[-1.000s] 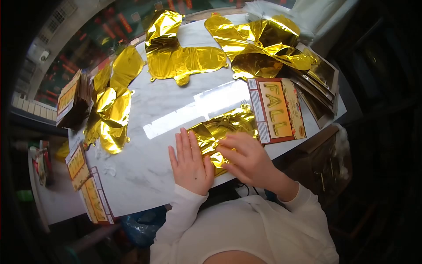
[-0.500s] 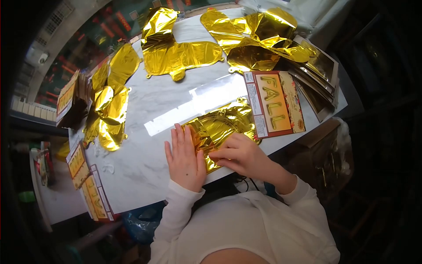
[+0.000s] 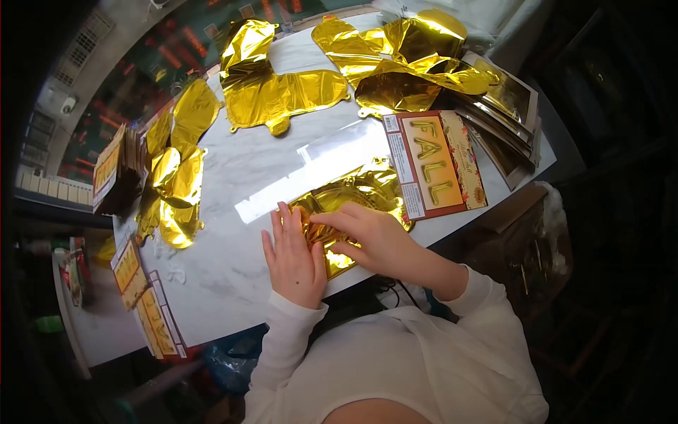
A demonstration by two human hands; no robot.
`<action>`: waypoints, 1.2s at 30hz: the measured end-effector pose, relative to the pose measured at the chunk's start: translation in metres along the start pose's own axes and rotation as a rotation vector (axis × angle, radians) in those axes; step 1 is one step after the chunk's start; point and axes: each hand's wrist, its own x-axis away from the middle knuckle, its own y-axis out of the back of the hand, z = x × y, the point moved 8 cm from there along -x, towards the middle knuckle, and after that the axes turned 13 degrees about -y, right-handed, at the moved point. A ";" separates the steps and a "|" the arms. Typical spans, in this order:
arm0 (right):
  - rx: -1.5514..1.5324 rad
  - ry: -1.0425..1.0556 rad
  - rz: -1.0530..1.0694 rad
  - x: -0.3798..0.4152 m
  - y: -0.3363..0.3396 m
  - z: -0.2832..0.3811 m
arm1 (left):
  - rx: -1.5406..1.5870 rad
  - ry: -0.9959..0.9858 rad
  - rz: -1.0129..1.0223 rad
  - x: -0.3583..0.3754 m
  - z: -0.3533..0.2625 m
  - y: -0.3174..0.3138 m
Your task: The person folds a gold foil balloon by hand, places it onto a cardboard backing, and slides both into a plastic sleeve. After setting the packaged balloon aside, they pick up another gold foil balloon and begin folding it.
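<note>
A folded gold foil balloon (image 3: 364,191) lies near the table's front edge. My left hand (image 3: 293,265) rests flat along its left side, fingers stretched out. Over the foil, my right hand (image 3: 371,237) has its index finger extended and its thumb apart, reaching toward the left hand's fingers; nothing shows between them. A clear plastic strip (image 3: 311,173) lies just behind the foil. To the right of the foil is a printed FALL card (image 3: 434,166).
More gold foil balloons (image 3: 282,95) lie along the back and at the left (image 3: 180,173). A card stack (image 3: 113,169) stands far left, other FALL cards (image 3: 155,318) front left. Silvery flat packets (image 3: 505,116) are back right. A box (image 3: 526,240) sits below the right edge.
My right hand has moved slightly left and up over the foil, and its index finger and thumb have spread apart. The view has shifted a little.
</note>
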 end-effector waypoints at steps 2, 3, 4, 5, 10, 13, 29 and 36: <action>0.011 0.018 0.001 -0.008 -0.005 -0.003 | -0.014 -0.001 0.000 0.000 0.000 -0.001; 0.021 0.036 0.002 -0.011 -0.006 -0.003 | -0.014 -0.001 0.000 0.000 -0.001 -0.001; 0.021 0.036 0.002 -0.015 -0.006 -0.004 | -0.017 -0.002 0.004 0.000 -0.001 -0.001; 0.032 0.047 -0.001 -0.018 -0.005 -0.004 | -0.021 -0.003 0.008 -0.001 -0.002 0.000; 0.000 0.071 0.034 -0.023 -0.004 -0.007 | -0.062 -0.017 0.045 -0.001 -0.001 -0.002; -0.005 0.101 0.013 -0.022 -0.001 -0.010 | -0.079 -0.018 0.072 -0.001 -0.002 -0.003; 0.230 0.344 -0.120 -0.018 0.001 0.006 | -0.086 -0.032 0.125 -0.001 -0.004 -0.001; 0.384 0.486 -0.219 -0.011 0.001 0.012 | -0.096 -0.036 0.136 -0.001 -0.005 -0.002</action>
